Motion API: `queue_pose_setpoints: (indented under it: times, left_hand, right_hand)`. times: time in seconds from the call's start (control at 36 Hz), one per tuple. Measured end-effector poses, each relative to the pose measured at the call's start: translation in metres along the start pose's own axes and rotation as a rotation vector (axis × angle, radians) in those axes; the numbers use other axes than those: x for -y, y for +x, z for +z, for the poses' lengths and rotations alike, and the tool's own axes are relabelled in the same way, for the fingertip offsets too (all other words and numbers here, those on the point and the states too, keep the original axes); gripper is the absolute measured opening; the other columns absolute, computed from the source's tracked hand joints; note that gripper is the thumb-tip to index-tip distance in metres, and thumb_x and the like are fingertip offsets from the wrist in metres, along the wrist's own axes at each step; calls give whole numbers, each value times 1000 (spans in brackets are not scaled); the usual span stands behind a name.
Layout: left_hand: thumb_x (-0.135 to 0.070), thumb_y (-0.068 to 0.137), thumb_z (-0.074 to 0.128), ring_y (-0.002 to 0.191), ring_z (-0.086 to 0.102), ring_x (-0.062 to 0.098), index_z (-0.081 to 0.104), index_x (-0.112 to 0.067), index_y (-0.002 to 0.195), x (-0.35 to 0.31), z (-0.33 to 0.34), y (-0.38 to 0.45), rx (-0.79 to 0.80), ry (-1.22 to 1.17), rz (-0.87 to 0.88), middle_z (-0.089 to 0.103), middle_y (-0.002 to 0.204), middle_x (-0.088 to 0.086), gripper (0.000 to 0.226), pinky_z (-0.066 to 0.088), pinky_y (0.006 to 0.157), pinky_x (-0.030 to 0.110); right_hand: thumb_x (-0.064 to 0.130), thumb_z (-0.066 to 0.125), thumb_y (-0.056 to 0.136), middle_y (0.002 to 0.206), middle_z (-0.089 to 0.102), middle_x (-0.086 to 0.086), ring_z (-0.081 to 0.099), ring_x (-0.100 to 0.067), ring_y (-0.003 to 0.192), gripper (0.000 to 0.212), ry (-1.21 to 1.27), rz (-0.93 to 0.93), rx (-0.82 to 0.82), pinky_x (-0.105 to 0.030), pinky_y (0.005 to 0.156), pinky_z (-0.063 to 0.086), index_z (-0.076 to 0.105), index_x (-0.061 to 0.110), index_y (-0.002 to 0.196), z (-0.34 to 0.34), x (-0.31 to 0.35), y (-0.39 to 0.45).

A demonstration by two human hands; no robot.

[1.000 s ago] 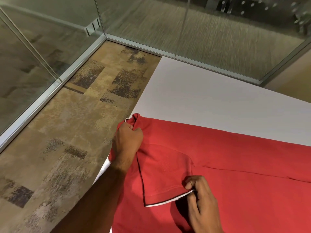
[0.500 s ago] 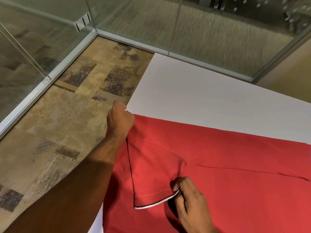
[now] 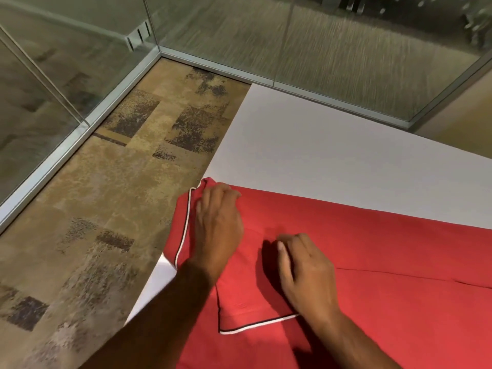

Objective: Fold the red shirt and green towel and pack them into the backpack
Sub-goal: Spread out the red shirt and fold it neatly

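1. The red shirt point(image 3: 372, 262) lies spread out flat on a white table point(image 3: 332, 161), covering the near part of it, with its left edge right at the table's left side.
2. A bit of the shirt hangs over that left table edge; a hem with white-and-black piping point(image 3: 183, 230) runs down it there.
3. The sleeve point(image 3: 253, 307) is folded in over the body of the shirt, so its piped cuff line sits on top of the red fabric, toward the near side.
4. The left hand point(image 3: 218, 227) rests palm down on the shirt near its far-left corner, fingers loosely curled with the tips on the cloth. Can't really tell if it's pinching fabric or just pressing; it's a little blurry.
5. The right hand point(image 3: 306, 275) is on the folded sleeve, just right of the left hand, fingers bent and knuckles up. Looks more like pressing than gripping, but the fingertips are hidden, so can't tell for sure.
6. Left of the table there's patchy brown carpet point(image 3: 106, 209), and glass walls point(image 3: 346, 49) stand beyond the table's far side.
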State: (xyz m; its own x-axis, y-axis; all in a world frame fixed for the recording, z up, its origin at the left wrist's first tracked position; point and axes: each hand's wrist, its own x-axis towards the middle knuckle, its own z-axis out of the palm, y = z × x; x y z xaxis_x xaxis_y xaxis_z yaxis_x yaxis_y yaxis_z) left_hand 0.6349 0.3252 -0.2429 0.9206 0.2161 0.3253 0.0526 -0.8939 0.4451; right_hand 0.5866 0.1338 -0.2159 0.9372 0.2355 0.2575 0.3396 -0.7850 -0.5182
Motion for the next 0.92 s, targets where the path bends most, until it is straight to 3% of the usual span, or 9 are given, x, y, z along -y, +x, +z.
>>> queue_pose_setpoints:
  times: [0.11,0.19,0.25,0.33,0.44,0.56,0.64,0.78,0.92]
  left_hand:
    - [-22,93,54,106,56,25,66,-19,96,7,5,-30,57,48,-44,60,110,1,12,45,89,42]
    - [-25,95,51,99,56,28,66,-18,89,18,4,-27,32,31,-128,60,101,3,17,47,86,47]
    - [-19,95,55,99,54,29,64,-19,91,24,0,-14,-18,-17,-168,58,100,5,11,47,87,48]
    - [-16,95,59,107,49,25,65,-20,107,32,-8,16,-63,-78,-244,55,110,5,14,46,90,46]
    - [-34,97,62,121,48,26,58,-17,129,45,-12,57,86,-97,-345,56,124,5,36,45,97,44]
    - [-30,92,67,102,66,27,71,-18,106,56,-9,82,295,-153,-486,72,106,4,19,49,82,34]
    - [-22,90,67,92,69,26,76,-18,89,59,-10,87,274,-237,-559,76,95,3,10,53,80,32]
    - [-15,89,72,80,68,13,74,-22,84,65,-10,83,175,-406,-617,72,82,-6,9,57,79,32]
    - [-16,89,74,81,66,14,73,-20,87,70,-1,78,135,-335,-532,70,82,-8,5,56,78,34]
  right_hand:
    - [25,51,101,123,65,-4,61,-28,109,34,1,-30,129,-43,92,52,67,14,129,31,5,35]
    - [39,46,100,148,55,-7,54,-28,131,50,-105,-112,294,-45,104,49,57,17,144,52,13,40]
    - [49,39,101,159,44,-9,44,-28,144,61,-172,-111,387,-49,115,40,48,18,152,62,18,36]
    - [62,30,102,170,22,-7,20,-25,158,72,-183,-74,451,-48,127,15,31,21,162,70,28,29]
    - [66,24,103,174,-3,3,-9,-18,160,72,-155,-156,531,-50,128,0,15,30,165,76,43,24]
    - [64,24,105,173,8,3,2,-16,160,68,-68,-128,482,-48,129,4,21,30,164,80,48,31]
    - [59,28,106,171,21,2,13,-16,158,65,-11,-27,338,-44,128,11,31,25,162,77,40,52]
    - [69,12,103,172,-15,4,-21,-12,156,77,-184,102,467,-51,128,-6,0,26,166,82,8,71]
    - [72,6,102,169,-24,6,-29,-11,153,79,-269,114,469,-51,126,-14,-9,26,164,87,6,69]
